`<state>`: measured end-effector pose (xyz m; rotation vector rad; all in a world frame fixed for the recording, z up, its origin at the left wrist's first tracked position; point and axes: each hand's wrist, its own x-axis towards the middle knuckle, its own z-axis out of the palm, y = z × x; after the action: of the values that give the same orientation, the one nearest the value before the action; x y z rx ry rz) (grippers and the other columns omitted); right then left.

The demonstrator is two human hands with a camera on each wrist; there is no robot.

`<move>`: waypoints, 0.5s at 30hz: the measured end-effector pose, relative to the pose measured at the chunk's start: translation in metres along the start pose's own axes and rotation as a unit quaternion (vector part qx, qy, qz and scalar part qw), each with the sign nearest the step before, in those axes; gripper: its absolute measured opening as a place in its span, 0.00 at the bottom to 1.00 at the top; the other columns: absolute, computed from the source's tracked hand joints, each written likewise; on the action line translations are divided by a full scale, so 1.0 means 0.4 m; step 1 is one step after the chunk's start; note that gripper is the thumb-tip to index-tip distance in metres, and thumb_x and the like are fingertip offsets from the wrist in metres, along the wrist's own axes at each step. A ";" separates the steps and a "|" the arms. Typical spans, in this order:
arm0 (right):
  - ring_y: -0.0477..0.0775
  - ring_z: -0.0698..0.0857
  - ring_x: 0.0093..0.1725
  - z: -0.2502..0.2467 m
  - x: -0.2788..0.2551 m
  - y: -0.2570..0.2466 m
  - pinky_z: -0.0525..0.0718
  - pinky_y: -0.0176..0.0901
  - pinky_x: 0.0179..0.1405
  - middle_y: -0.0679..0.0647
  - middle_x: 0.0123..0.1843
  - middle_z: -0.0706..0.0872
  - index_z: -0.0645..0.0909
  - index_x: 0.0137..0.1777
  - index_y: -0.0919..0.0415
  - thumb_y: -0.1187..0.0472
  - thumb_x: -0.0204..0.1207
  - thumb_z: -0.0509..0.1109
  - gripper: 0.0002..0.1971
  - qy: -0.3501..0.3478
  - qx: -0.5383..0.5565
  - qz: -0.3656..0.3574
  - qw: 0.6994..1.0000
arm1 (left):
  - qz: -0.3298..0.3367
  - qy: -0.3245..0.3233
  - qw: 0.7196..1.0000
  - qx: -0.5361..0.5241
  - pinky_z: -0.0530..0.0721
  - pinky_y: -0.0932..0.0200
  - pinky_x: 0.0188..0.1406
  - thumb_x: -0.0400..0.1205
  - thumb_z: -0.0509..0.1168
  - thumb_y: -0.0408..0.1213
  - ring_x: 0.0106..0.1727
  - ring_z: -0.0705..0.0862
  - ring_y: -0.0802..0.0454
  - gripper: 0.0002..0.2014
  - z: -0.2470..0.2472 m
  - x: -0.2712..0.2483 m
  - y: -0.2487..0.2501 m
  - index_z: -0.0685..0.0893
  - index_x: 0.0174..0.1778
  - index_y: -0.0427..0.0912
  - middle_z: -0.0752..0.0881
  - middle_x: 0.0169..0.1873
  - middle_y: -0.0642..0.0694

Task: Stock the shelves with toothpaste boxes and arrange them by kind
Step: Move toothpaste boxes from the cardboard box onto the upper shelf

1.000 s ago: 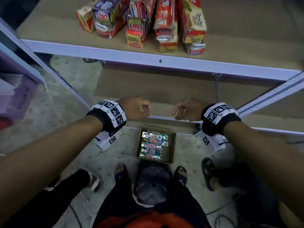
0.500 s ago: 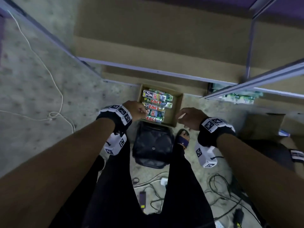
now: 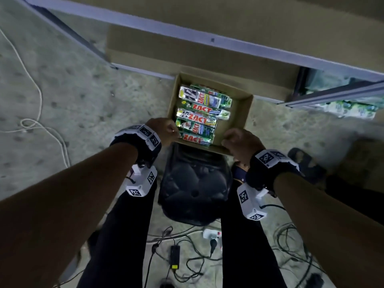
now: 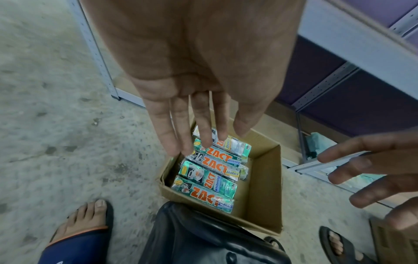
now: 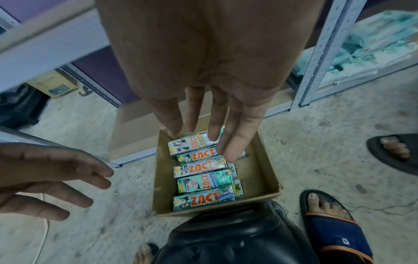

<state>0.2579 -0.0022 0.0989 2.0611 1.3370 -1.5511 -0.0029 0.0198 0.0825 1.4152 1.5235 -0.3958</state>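
An open cardboard carton [image 3: 242,113] [image 4: 267,187] [image 5: 269,171] sits on the floor against the shelf base. Several green and silver ZACT toothpaste boxes [image 3: 200,116] [image 4: 212,171] [image 5: 203,171] lie flat in it in a row. My left hand [image 3: 164,129] [image 4: 196,125] hangs over the carton's left near corner with fingers straight and held together, holding nothing. Over the right near corner, my right hand [image 3: 239,140] [image 5: 214,125] also reaches down with fingers extended and empty. Neither hand touches the boxes.
A black bag [image 3: 195,183] lies on the floor just before the carton, between my legs. Metal shelf rails [image 3: 207,38] run above the carton. Cables and a charger [image 3: 174,258] trail on the floor. Another person's sandalled foot [image 3: 305,165] stands at right.
My view has tipped down from the stocked shelf to the floor. Both hands have dropped from shelf height down to just above the carton, and their fingers have straightened.
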 end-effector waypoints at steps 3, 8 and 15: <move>0.54 0.86 0.51 0.037 0.109 0.033 0.82 0.42 0.48 0.47 0.54 0.86 0.80 0.52 0.41 0.48 0.77 0.71 0.06 0.007 -0.015 0.000 1.000 | -0.010 0.007 1.000 -0.004 0.77 0.58 0.52 0.81 0.66 0.52 0.59 0.84 0.45 0.13 0.052 0.104 -0.044 0.86 0.58 0.53 0.87 0.58 0.48; 0.56 0.85 0.48 0.074 0.272 0.079 0.83 0.44 0.50 0.50 0.58 0.85 0.79 0.59 0.42 0.49 0.78 0.70 0.11 0.016 -0.032 -0.007 0.999 | 0.006 0.029 1.000 -0.008 0.74 0.62 0.50 0.80 0.68 0.50 0.60 0.85 0.47 0.14 0.123 0.254 -0.100 0.86 0.60 0.53 0.88 0.58 0.49; 0.57 0.84 0.47 0.093 0.475 0.097 0.76 0.42 0.44 0.58 0.67 0.80 0.74 0.70 0.48 0.50 0.80 0.70 0.19 0.029 -0.085 -0.043 0.995 | 0.036 0.054 0.998 0.006 0.73 0.60 0.46 0.81 0.66 0.54 0.53 0.84 0.48 0.17 0.168 0.437 -0.146 0.83 0.63 0.53 0.86 0.58 0.48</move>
<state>0.2679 0.0507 -0.0912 1.9818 1.5410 -1.3664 0.0017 0.0521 -0.1110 1.5157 1.5537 -0.2891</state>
